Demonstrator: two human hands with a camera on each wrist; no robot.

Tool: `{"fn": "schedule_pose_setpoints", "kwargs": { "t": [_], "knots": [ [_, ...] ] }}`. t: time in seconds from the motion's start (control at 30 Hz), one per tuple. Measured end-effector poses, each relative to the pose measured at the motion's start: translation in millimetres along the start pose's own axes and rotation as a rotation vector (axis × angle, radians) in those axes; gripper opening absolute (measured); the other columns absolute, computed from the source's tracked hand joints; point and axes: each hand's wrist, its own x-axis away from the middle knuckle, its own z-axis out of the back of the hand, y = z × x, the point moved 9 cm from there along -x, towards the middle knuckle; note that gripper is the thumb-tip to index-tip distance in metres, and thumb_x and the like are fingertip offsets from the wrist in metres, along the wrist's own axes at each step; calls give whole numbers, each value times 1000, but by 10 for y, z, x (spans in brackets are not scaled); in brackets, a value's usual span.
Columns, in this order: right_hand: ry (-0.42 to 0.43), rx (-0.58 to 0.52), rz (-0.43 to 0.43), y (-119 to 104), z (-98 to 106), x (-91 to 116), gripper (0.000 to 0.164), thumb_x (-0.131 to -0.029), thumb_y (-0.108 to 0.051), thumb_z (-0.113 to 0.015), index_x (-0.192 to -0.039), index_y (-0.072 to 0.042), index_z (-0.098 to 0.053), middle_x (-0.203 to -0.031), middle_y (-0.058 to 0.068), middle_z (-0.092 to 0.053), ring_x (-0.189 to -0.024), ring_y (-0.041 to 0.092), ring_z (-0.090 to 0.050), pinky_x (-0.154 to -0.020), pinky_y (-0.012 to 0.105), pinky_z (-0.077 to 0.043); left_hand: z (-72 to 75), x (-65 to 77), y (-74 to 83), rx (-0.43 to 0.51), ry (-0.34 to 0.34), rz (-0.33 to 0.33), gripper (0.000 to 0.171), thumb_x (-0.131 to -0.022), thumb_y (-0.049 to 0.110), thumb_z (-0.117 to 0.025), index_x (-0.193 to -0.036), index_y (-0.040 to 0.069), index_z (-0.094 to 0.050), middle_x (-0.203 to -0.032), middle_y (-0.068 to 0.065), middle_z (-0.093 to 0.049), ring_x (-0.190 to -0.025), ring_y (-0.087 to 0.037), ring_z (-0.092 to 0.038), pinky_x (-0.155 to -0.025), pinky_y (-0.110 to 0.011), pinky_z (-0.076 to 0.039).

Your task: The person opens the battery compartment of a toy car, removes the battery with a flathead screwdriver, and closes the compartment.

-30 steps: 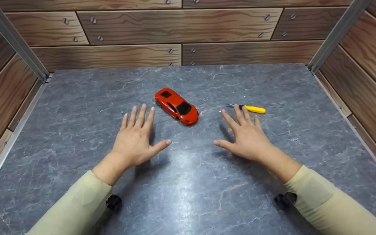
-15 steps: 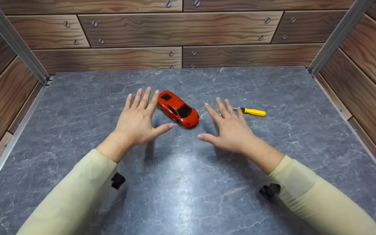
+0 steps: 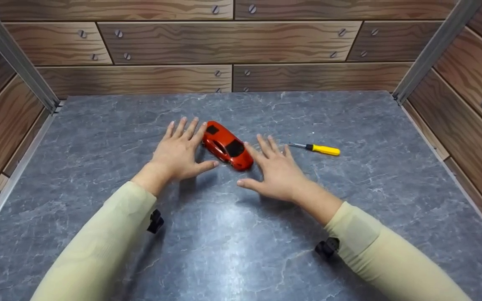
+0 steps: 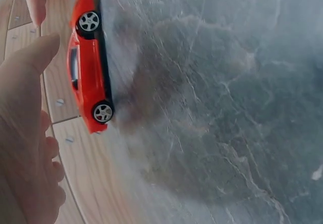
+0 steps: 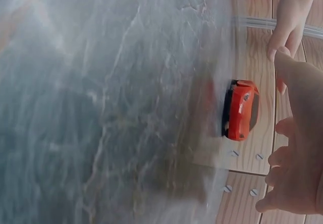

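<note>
A red toy car [image 3: 226, 144] with dark windows stands on its wheels on the grey marbled table, slanting between both hands. My left hand [image 3: 179, 154], fingers spread, is just left of the car; its index fingertip overlaps the car's rear end in the head view. My right hand [image 3: 276, 173] is at the front end, fingers spread, the index finger overlapping the car's edge in that view. In the left wrist view, the car [image 4: 88, 67] shows its side and two wheels, apart from the thumb. The right wrist view shows the car's front [image 5: 242, 110], with a gap to the hand.
A screwdriver [image 3: 324, 150] with a yellow handle lies right of the right hand, its thin shaft pointing left. Wood-patterned panels [image 3: 228, 42] wall the grey table [image 3: 349, 251] at the back and sides. A tiny white speck lies beyond the screwdriver.
Both hands have moved toward the car, the right one leftward away from the screwdriver, the left one forward. The screwdriver's shaft is uncovered. The car stays in place on the table.
</note>
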Motion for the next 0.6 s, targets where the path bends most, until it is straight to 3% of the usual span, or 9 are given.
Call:
{"fn": "schedule_pose_setpoints", "kwargs": {
  "t": [0.27,0.6],
  "knots": [
    [-32,13,48,-98,-139,-22,101,-94,-80,-55,-171,-27,-18,-177,14,-7,-162,41,-4,-124,73,-10,-114,-149,-77,-1,-24,-2,108,-96,81,-48,-172,14,-10,-177,-12,-7,-162,-40,0,-130,-57,4],
    [-82,-16,52,-99,-252,-41,101,-94,-81,-55,-171,-26,-19,-178,10,-7,-162,38,-8,-123,74,-10,-208,-200,-116,28,-42,-2,104,-97,78,-49,-172,15,-13,-178,-9,-10,-162,-41,-1,-131,-56,1]
  ]
}}
